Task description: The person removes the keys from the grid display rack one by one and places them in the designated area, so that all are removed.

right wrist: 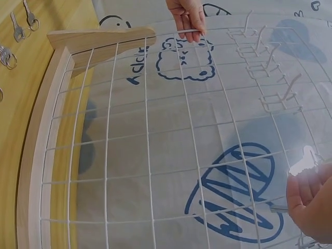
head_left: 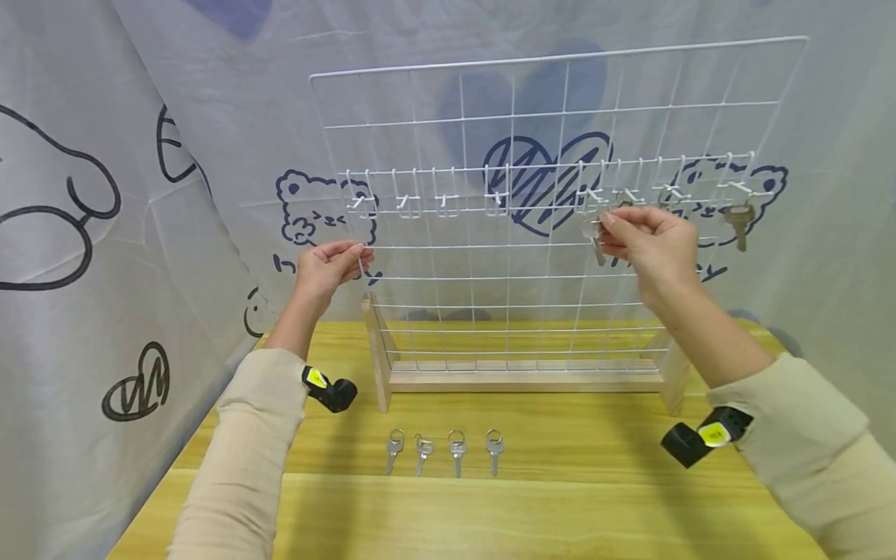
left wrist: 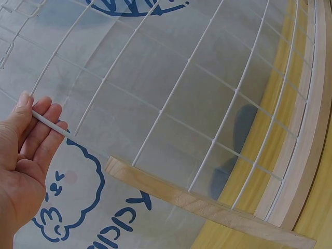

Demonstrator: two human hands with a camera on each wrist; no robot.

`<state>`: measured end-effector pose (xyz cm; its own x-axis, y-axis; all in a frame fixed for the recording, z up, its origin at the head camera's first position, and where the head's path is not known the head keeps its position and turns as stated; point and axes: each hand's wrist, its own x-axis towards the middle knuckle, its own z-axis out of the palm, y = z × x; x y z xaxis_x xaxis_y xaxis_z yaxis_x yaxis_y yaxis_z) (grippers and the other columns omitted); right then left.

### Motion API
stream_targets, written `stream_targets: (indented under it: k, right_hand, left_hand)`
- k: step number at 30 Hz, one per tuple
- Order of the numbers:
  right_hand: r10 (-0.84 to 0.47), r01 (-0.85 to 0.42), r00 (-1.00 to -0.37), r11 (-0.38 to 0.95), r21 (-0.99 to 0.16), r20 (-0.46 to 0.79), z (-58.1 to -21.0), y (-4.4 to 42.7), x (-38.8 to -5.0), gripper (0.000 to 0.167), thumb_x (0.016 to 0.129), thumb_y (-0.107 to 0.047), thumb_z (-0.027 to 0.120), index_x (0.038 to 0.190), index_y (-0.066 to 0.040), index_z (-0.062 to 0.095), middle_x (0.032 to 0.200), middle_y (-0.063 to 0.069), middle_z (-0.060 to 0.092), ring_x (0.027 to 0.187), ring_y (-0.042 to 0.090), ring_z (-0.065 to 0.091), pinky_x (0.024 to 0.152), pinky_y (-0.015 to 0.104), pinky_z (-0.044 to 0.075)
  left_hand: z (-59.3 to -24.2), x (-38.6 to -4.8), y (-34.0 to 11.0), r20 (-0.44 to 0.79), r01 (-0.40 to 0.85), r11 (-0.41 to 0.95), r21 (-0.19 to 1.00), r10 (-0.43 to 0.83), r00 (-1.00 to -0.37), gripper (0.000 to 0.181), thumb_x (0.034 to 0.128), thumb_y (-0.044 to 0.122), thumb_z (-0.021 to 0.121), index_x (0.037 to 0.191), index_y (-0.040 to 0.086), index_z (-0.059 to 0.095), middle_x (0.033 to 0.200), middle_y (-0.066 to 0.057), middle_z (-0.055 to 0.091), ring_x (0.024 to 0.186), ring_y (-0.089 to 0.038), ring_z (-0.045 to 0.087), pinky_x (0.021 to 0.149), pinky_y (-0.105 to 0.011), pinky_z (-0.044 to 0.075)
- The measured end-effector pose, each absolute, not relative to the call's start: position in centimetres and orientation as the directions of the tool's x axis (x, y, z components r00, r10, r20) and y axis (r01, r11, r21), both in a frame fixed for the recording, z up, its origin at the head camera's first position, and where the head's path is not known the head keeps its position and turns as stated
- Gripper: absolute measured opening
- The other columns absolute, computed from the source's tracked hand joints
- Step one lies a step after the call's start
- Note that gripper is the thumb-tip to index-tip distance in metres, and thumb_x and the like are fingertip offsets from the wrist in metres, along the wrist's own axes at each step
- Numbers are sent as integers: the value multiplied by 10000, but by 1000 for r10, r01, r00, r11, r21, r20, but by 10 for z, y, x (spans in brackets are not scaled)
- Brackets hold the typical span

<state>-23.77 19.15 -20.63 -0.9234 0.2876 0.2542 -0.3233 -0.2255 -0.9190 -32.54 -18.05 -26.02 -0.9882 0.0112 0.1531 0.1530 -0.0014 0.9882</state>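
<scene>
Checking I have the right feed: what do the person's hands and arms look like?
The left hand and right hand are bare, without gloves. The left sleeve and right sleeve are plain beige and stop short of the hands. Near each sleeve's end sits a black camera with a yellow label; no cable shows.

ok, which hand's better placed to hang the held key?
Right, likely: the right hand pinches the key near a hook; the left hand grips the wire grid at its left edge.

A curtained nook (cartoon-printed cloth [head_left: 203, 264]) around a wood-grained table [head_left: 567, 455].
</scene>
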Motion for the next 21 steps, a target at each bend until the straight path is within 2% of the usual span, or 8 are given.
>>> stream_targets:
  k: [9,16,21]
  right_hand:
    - [293,-333,-913,-126,-935,285,-201,191,-234,213,834,28,641,683,-121,657,641,-73,674,545,51,634,554,154,556]
    - [286,-339,-917,-194,-921,277,-200,192,-230,185,832,32,639,705,-102,646,666,-42,682,575,68,650,571,163,563]
    - [285,-332,-923,-252,-909,258,-203,193,-228,117,810,10,674,743,-83,647,697,-17,687,599,81,643,579,162,563]
  left_hand:
    - [-261,-327,-181,155,154,-6,988,18,-988,391,908,151,587,1210,-86,512,741,148,705,767,-18,685,818,-211,517]
    - [-261,-326,-182,159,159,-8,987,21,-987,341,912,147,582,1177,-62,534,747,149,706,750,0,679,780,-172,536]
    - [-260,-325,-181,160,160,34,986,22,-987,382,912,178,585,1205,-59,524,755,163,698,764,8,673,783,-156,536]
